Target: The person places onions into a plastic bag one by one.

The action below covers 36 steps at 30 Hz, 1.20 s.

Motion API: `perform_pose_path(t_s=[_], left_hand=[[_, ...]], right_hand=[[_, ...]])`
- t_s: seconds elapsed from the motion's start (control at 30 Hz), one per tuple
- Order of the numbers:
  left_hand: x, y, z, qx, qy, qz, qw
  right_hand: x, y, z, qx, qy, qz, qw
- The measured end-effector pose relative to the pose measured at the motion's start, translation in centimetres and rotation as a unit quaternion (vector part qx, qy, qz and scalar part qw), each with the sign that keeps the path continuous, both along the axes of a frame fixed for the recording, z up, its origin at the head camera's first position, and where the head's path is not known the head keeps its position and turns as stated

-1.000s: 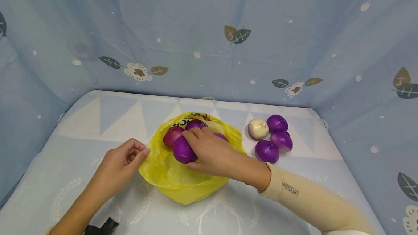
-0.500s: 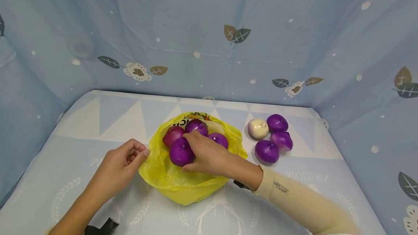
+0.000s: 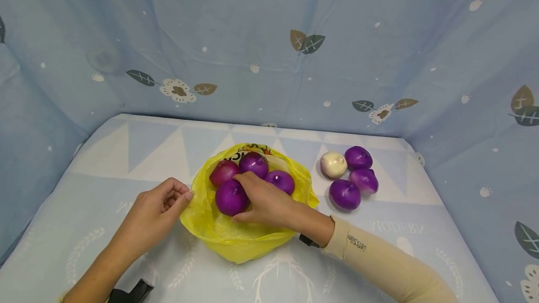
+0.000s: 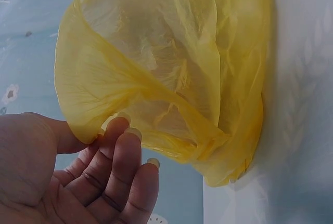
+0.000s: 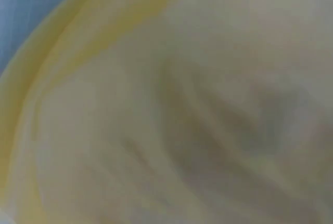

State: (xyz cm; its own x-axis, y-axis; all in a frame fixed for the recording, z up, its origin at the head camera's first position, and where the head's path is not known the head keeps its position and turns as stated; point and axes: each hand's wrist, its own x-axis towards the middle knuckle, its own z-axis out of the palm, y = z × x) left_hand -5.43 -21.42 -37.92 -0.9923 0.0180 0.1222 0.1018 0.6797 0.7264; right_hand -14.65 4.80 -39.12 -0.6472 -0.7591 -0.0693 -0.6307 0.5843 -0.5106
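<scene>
A yellow plastic bag (image 3: 248, 247) lies open on the table, with several onions inside. My right hand (image 3: 254, 200) reaches into it, index finger and thumb curled round a purple onion (image 3: 229, 198) at the front. Behind that lie a red onion (image 3: 223, 172) and two more purple onions (image 3: 253, 163). My left hand (image 3: 185, 195) pinches the bag's left rim and holds it up. The left wrist view shows the left hand (image 4: 104, 133) with the bag's edge (image 4: 135, 99) between thumb and fingertips. The right wrist view is only blurred yellow plastic (image 5: 166, 99).
To the right of the bag, a white onion (image 3: 333, 164) and three purple onions (image 3: 345, 194) sit together on the blue patterned tablecloth (image 3: 126, 153). Blue fabric walls (image 3: 252, 36) close in the back and both sides.
My right hand has drawn back toward me and moved the purple onion slightly left inside the bag, uncovering the onions behind it. My left hand has kept its pinch on the rim.
</scene>
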Motion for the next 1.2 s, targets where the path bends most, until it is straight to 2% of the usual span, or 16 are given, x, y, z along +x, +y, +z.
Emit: perform_pose_path(t_s=[0.17,0.67,1.0,1.2], left_hand=[[0.0,0.1,0.0,0.004,0.004,-0.001,1.0000],[-0.1,0.1,0.2,0.004,-0.009,-0.003,0.9999],[0.0,0.0,0.3,-0.002,-0.013,-0.002,0.9999],[0.1,0.0,0.2,-0.005,-0.012,-0.002,0.9999]], right_hand=[[0.2,-0.1,-0.3,0.000,-0.004,0.016,1.000],[0.9,-0.6,-1.3,0.008,-0.017,0.017,1.000],[1.0,-0.9,-2.3,-0.002,0.033,0.020,0.999],[1.0,-0.7,-2.4,0.010,0.035,0.021,0.999]])
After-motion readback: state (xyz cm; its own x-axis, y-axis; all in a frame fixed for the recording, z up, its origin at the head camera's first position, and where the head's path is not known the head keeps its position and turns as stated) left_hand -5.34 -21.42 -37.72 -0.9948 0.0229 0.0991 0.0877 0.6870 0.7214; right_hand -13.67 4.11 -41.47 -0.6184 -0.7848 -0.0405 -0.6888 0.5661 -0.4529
